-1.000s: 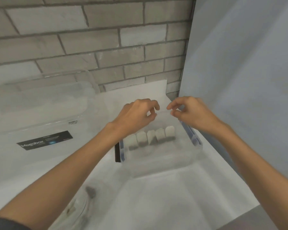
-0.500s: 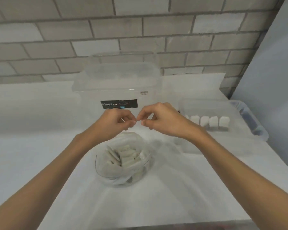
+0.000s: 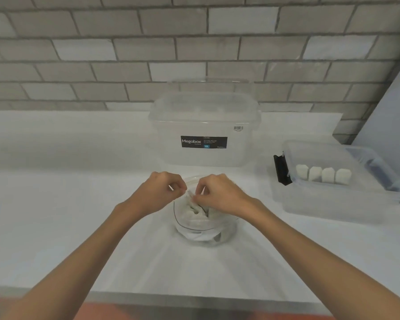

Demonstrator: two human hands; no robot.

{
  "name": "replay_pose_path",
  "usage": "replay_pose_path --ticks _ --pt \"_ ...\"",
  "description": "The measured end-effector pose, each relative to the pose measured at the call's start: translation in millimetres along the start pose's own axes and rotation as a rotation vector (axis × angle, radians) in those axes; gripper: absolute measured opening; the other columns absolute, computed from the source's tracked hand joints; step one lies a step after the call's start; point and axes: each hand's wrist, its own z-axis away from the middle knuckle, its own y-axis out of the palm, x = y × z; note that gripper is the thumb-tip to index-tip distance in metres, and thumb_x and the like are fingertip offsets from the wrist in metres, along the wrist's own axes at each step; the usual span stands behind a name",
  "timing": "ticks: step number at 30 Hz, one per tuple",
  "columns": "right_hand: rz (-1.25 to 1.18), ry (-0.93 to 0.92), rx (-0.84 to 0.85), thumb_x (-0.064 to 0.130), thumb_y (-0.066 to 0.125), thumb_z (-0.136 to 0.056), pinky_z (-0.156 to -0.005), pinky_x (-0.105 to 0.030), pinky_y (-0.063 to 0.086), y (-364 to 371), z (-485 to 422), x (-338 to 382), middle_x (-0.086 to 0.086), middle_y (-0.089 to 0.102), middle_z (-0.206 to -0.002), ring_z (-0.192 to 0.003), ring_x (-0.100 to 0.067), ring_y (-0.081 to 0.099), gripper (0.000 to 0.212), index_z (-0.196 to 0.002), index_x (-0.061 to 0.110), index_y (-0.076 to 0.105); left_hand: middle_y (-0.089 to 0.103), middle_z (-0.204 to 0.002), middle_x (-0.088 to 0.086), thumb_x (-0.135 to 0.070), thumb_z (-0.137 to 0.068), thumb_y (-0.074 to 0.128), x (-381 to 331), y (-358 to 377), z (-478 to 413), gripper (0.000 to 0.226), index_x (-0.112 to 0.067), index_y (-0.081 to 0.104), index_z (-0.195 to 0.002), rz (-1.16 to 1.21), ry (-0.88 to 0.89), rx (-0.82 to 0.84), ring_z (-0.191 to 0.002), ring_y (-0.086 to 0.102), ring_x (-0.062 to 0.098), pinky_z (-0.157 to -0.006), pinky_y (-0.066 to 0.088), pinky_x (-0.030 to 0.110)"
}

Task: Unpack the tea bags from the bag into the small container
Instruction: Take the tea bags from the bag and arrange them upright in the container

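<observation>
Both hands now down at mouth of clear crumpled plastic bag (image 3: 203, 227), after hovering above it half second ago. Left hand (image 3: 164, 192) curled, fingertips pinched near bag rim; whether it grips film, cannot tell. Right hand (image 3: 219, 195) pinched on top of pale paper tea bag (image 3: 198, 207) just under fingertips. Next pick likely starting. Small clear lidless container (image 3: 337, 199), four white tea bags (image 3: 322, 174) standing inside, well right of fingers. A second ago hands were over that container.
</observation>
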Motion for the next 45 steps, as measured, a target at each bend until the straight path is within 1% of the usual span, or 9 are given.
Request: replay_pose_path --ticks 8,12,16,20,24,27,31,39,45 --pt "-0.072 0.092 -0.062 0.009 0.06 -0.084 -0.079 -0.031 0.055 1.7 -3.2 -3.4 0.004 0.064 -0.082 -0.083 -0.015 0.062 0.015 -0.089 0.009 0.074 0.067 -0.074 -0.018 -0.021 -0.088 0.062 -0.9 -2.6 4.6 0.017 -0.034 0.067 -0.078 0.02 0.021 -0.02 -0.074 0.066 0.009 -0.064 0.049 0.023" --pt "-0.244 0.132 -0.112 0.005 0.059 -0.087 -0.052 -0.013 0.047 -14.5 -0.6 -9.0 0.001 0.066 -0.077 -0.059 -0.006 0.059 0.015 -0.085 0.014 0.071 0.067 -0.073 -0.013 -0.016 -0.088 0.063 -6.3 -6.1 3.9 0.015 -0.027 0.07 -0.082 0.073 0.022 -0.064 -0.069 0.065 0.009 -0.056 0.045 0.012" --pt "-0.527 0.174 -0.144 0.01 0.059 -0.09 -0.049 -0.021 0.047 -31.0 5.4 -13.9 -0.003 0.066 -0.079 -0.058 -0.015 0.064 0.01 -0.084 0.015 0.065 0.069 -0.075 -0.01 -0.014 -0.089 0.063 -14.5 -8.5 3.4 0.011 -0.022 0.071 -0.089 0.165 0.025 -0.108 -0.066 0.066 0.006 -0.063 0.051 0.027" --pt "-0.59 0.118 -0.115 0.012 0.06 -0.091 -0.053 -0.022 0.046 -45.9 10.7 -10.9 -0.002 0.064 -0.077 -0.059 -0.015 0.061 0.011 -0.086 0.018 0.067 0.07 -0.09 -0.012 -0.032 -0.086 0.069 -28.4 -10.5 2.4 0.018 -0.029 0.067 -0.104 0.321 0.053 -0.157 -0.069 0.065 0.004 -0.066 0.053 0.024" --pt "-0.504 -0.001 -0.15 0.016 0.063 -0.09 -0.055 -0.022 0.045 -57.2 13.6 -2.8 -0.003 0.063 -0.072 -0.06 -0.009 0.054 0.01 -0.091 0.02 0.072 0.07 -0.093 0.0 -0.025 -0.082 0.075 -37.7 -7.9 -0.4 0.023 -0.022 0.069 -0.104 0.513 0.04 -0.068 -0.073 0.065 0.012 -0.066 0.055 0.026" --pt "-0.587 -0.027 -0.228 0.02 0.068 -0.087 -0.054 -0.02 0.046 -64.0 14.1 2.2 -0.002 0.066 -0.078 -0.064 -0.009 0.058 0.014 -0.102 0.021 0.069 0.067 -0.08 0.007 -0.01 -0.083 0.073 -42.1 0.6 0.9 0.016 -0.005 0.067 -0.097 0.863 -0.04 -0.075 -0.073 0.067 0.014 -0.069 0.056 0.021" --pt "-0.622 -0.004 -0.206 0.019 0.073 -0.083 -0.059 -0.021 0.048 -61.4 14.8 5.5 -0.001 0.07 -0.08 -0.068 -0.009 0.063 0.019 -0.101 0.017 0.067 0.072 -0.087 0.016 -0.002 -0.084 0.069 -45.3 13.0 5.4 0.017 0.0 0.063 -0.1 1.25 -0.111 -0.06 -0.087 0.071 0.021 -0.079 0.057 0.021" --pt "-0.53 -0.069 -0.312 0.012 0.072 -0.081 -0.057 -0.012 0.045 -46.0 8.3 10.3 0.0 0.07 -0.073 -0.062 -0.005 0.06 0.006 -0.086 0.015 0.071 0.071 -0.106 0.002 -0.027 -0.081 0.075 -42.3 1.3 8.2 0.03 -0.022 0.065 -0.109 0.971 -0.069 -0.153 -0.096 0.069 0.014 -0.083 0.055 0.03" --pt "-0.438 -0.104 -0.301 0.015 0.073 -0.081 -0.066 -0.016 0.046 -32.5 5.7 12.3 0.003 0.07 -0.074 -0.062 -0.001 0.06 0.008 -0.086 0.021 0.072 0.072 -0.078 -0.002 -0.021 -0.084 0.072 -34.3 -18.2 8.6 0.004 -0.017 0.071 -0.085 0.779 -0.013 -0.262 -0.07 0.063 0.003 -0.07 0.048 0.019"
